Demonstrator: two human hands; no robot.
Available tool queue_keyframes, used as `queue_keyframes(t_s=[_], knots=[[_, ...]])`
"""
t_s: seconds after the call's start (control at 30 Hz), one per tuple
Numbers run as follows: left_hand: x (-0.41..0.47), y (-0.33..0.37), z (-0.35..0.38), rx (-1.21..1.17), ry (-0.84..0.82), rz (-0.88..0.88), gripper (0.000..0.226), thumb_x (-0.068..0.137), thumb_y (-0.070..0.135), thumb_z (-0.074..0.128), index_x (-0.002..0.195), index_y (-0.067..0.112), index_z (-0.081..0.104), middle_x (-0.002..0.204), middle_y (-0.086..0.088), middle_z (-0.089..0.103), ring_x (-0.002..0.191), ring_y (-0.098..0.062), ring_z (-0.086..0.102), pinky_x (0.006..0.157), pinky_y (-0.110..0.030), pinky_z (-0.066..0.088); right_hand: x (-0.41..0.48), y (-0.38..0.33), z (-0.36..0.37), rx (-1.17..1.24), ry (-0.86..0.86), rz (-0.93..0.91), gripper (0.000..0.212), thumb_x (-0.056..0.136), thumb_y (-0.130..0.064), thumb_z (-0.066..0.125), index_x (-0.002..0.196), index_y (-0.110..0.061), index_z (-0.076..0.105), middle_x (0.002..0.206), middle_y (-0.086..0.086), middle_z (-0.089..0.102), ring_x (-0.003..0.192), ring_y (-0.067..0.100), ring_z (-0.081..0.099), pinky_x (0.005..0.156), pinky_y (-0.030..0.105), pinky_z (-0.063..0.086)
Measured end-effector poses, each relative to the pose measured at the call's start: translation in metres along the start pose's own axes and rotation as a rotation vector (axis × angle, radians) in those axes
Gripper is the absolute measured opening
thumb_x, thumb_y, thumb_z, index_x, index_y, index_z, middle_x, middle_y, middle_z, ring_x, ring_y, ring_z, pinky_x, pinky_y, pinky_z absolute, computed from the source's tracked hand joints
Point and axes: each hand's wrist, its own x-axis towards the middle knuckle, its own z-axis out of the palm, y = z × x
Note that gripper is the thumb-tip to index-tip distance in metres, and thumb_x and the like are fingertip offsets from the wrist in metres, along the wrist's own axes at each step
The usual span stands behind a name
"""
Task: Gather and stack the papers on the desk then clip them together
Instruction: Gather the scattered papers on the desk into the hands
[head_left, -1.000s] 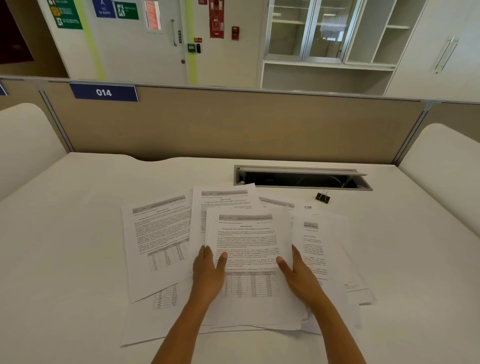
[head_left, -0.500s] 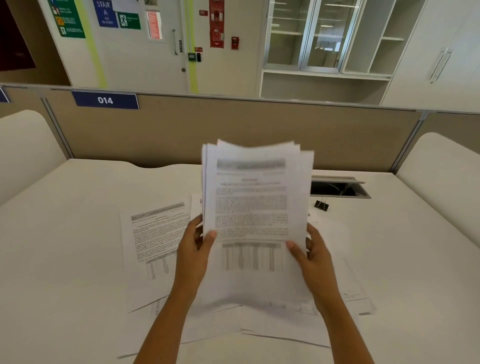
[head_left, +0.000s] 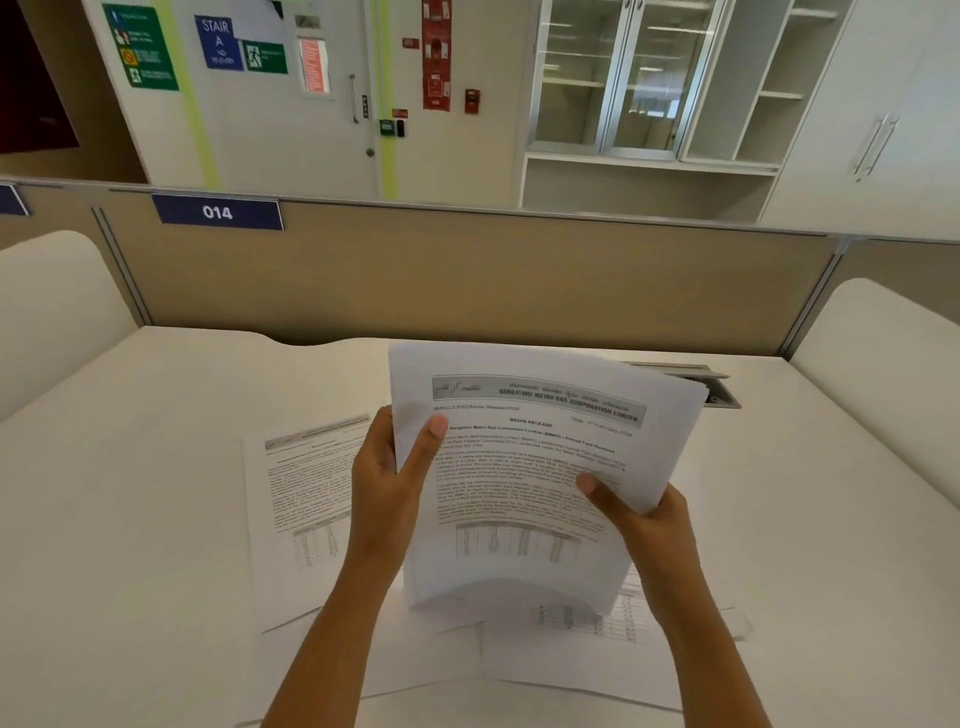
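Observation:
A stack of printed papers (head_left: 524, 467) stands on its lower edge above the white desk (head_left: 130, 493), tilted slightly to the right. My left hand (head_left: 389, 483) grips its left edge with the thumb on the front page. My right hand (head_left: 639, 519) grips its right edge lower down. More loose sheets lie flat on the desk: one sheet (head_left: 306, 499) to the left of my left hand, others (head_left: 582, 654) spread under and in front of the stack. The binder clip is hidden behind the held stack.
A beige partition (head_left: 467, 275) with a blue "014" label (head_left: 218, 212) closes the far side of the desk. An open cable tray slot (head_left: 722, 387) shows past the stack's upper right corner. White curved side panels stand at left (head_left: 52, 312) and right (head_left: 883, 353).
Both hands lifted a bundle of sheets off the desk and stood it upright. Since half a second ago the stack has dropped lower and tilted to the right, and now hides the binder clip.

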Motion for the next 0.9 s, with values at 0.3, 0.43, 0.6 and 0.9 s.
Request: queue_keyframes(t_s=[0.3, 0.43, 0.6, 0.9], knots=[[0.016, 0.043, 0.016, -0.041, 0.135, 0.130, 0.037, 0.081, 0.058, 0.030, 0.074, 0.032, 0.056, 0.062, 0.014, 0.061, 0.062, -0.003, 0.062, 0.050, -0.011, 0.047, 0.003, -0.067, 0.010, 0.071, 0.155, -0.349, 0.040, 0.090, -0.052, 0.045, 0.090, -0.017, 0.063, 0.070, -0.016, 0.068, 0.061, 0.005, 0.066, 0.050, 0.017, 0.051], [0.017, 0.041, 0.019, 0.002, 0.148, 0.143, 0.036, 0.086, 0.053, 0.035, 0.067, 0.028, 0.053, 0.059, 0.013, 0.060, 0.060, -0.006, 0.062, 0.049, -0.012, 0.046, 0.006, -0.073, 0.013, 0.054, 0.174, -0.314, 0.024, 0.091, -0.033, 0.051, 0.086, -0.013, 0.063, 0.066, -0.012, 0.067, 0.060, 0.007, 0.065, 0.049, 0.017, 0.050], [0.018, 0.038, 0.020, 0.006, 0.134, 0.167, 0.029, 0.092, 0.031, 0.036, 0.067, 0.026, 0.050, 0.055, 0.019, 0.056, 0.056, 0.003, 0.056, 0.045, -0.007, 0.040, 0.007, -0.070, 0.011, 0.055, 0.200, -0.342, 0.014, 0.084, -0.030, 0.051, 0.083, -0.024, 0.064, 0.072, -0.012, 0.069, 0.067, 0.010, 0.067, 0.052, 0.018, 0.051], [0.017, 0.009, 0.000, 0.012, -0.074, 0.146, 0.048, 0.066, 0.071, 0.055, 0.099, 0.036, 0.052, 0.086, 0.017, 0.067, 0.080, -0.005, 0.067, 0.057, -0.019, 0.055, 0.004, -0.034, -0.003, 0.064, 0.052, -0.226, 0.064, 0.067, -0.058, 0.069, 0.118, -0.023, 0.053, 0.096, -0.008, 0.069, 0.086, 0.016, 0.070, 0.061, 0.027, 0.059]])
